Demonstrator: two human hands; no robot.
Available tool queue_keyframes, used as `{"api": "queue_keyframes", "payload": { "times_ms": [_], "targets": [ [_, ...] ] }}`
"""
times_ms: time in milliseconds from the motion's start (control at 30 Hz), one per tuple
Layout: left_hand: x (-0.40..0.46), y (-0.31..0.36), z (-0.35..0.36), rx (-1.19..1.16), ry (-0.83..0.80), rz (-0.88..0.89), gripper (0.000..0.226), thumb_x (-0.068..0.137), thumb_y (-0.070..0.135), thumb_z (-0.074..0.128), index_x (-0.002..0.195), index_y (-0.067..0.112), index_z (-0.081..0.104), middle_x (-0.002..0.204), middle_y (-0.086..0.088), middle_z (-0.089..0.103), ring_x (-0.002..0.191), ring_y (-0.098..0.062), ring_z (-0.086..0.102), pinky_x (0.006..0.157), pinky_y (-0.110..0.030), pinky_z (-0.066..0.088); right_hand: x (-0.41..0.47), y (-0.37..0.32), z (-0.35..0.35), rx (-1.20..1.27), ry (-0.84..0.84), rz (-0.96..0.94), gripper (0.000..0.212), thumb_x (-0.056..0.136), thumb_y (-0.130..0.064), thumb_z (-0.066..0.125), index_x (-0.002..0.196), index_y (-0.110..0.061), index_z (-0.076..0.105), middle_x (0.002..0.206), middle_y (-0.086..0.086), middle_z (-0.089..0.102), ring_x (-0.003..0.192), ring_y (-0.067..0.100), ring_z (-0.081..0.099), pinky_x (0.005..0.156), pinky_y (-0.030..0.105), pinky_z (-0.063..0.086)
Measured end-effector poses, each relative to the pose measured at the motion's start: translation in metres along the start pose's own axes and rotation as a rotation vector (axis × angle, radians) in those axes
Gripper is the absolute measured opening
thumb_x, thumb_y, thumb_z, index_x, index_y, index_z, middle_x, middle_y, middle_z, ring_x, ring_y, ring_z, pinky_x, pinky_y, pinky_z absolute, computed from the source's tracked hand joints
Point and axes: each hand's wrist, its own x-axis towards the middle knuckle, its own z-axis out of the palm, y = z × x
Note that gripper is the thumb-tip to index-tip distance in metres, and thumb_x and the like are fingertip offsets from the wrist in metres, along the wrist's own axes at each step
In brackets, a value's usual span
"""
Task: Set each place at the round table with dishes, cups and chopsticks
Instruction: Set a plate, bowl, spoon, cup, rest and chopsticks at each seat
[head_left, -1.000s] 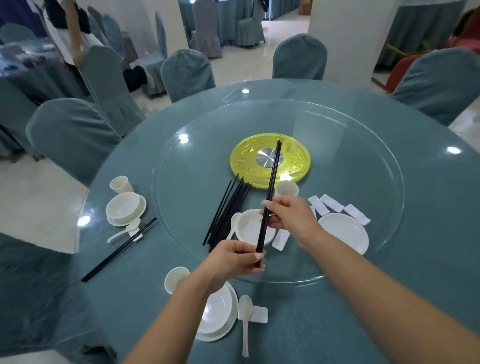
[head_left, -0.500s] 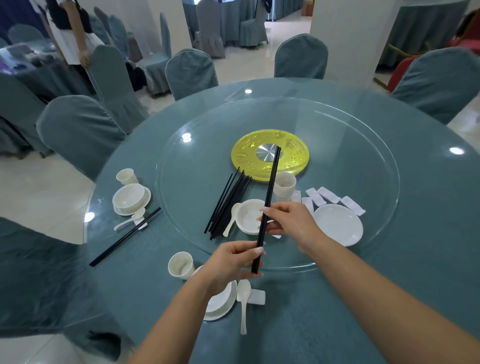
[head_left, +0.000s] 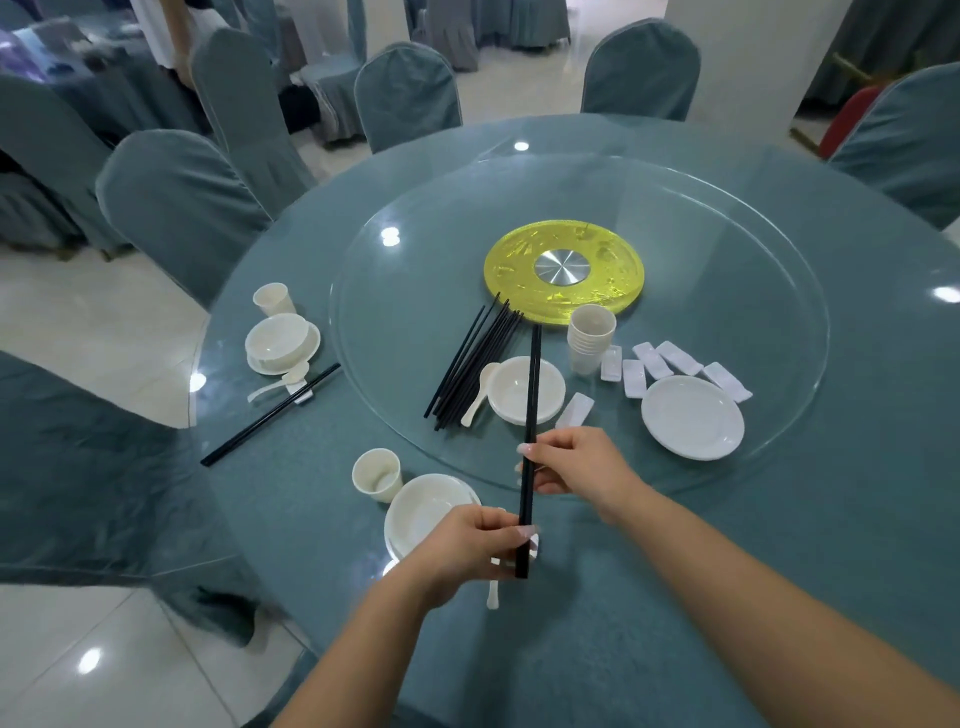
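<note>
I see both hands pinching one pair of chopsticks (head_left: 530, 415): left hand (head_left: 467, 551) at the butt, right hand (head_left: 576, 462) mid-length, probably aligning them for the near bowl (head_left: 426, 512)

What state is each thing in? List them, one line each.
Pair of black chopsticks: held off the table by both hands.
Left hand: grip on the chopsticks' near end.
Right hand: grip on their middle.
Stack of white plastic cups: upright, nested.
Loose bundle of black chopsticks: lying on the glass turntable.
Near white cup: upright, empty.
Flat white plate: empty.
</note>
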Motion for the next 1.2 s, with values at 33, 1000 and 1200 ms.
{"api": "queue_keyframes", "payload": {
  "times_ms": [33,1000,1200],
  "targets": [
    [0.001,-0.008,-0.001,0.047,0.007,0.0,0.023,0.088,0.016,0.068,0.104,0.0,0.071,0.091,-0.011,0.07,0.084,-0.019,0.065,0.084,-0.033,0.056,0.0,0.008,0.003,-0.012,0.004,0.019,0.011,0.087,-0.016,0.069,0.087,-0.004,0.069,0.081,0.01,0.074,0.066,0.016,0.065,0.063,0.023,0.057],
    [0.011,-0.08,-0.015,0.282,0.377,-0.001,0.013,0.089,0.024,0.065,0.1,0.018,0.069,0.093,-0.008,0.07,0.092,-0.027,0.067,0.086,-0.035,0.054,-0.013,0.157,0.042,-0.368,0.081,0.503,0.019,0.083,-0.025,0.071,0.076,-0.01,0.063,0.074,0.011,0.07,0.064,0.024,0.071,0.061,0.038,0.061],
    [0.014,-0.078,-0.017,0.279,0.376,-0.01,0.012,0.089,0.024,0.064,0.099,0.02,0.069,0.095,-0.007,0.07,0.093,-0.027,0.067,0.087,-0.036,0.054,-0.015,0.144,0.043,-0.454,0.099,0.48,0.022,0.087,-0.024,0.067,0.076,-0.013,0.053,0.075,0.011,0.067,0.067,0.024,0.07,0.059,0.036,0.061]
  ]
}}
